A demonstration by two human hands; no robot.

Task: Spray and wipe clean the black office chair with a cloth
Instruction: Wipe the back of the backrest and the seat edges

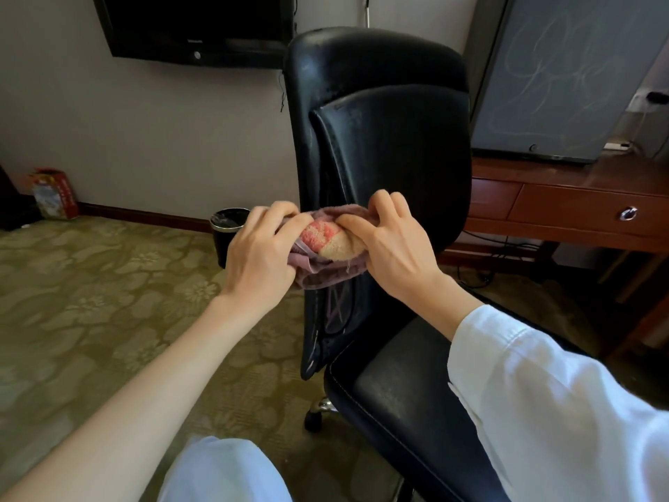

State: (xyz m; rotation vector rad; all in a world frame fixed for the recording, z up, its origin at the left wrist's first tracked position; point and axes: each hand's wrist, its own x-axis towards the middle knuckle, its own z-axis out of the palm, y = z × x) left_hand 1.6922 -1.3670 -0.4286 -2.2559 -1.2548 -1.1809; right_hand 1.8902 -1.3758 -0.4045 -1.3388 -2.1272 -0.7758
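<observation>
The black office chair [383, 139] stands in front of me, its tall leather back upright and its seat [402, 403] at the lower right. Both hands hold a bunched cloth [325, 244], mauve with a pink and beige patch, in front of the lower part of the chair back. My left hand [260, 251] grips the cloth's left side with curled fingers. My right hand [391, 244] pinches its right side between thumb and fingers. No spray bottle is in view.
A black waste bin [226, 230] stands on the patterned carpet left of the chair. A wooden desk [564, 208] with drawers and a dark panel sits at right. A wall-mounted TV [195, 27] hangs at top left. A red box [54, 193] leans by the wall.
</observation>
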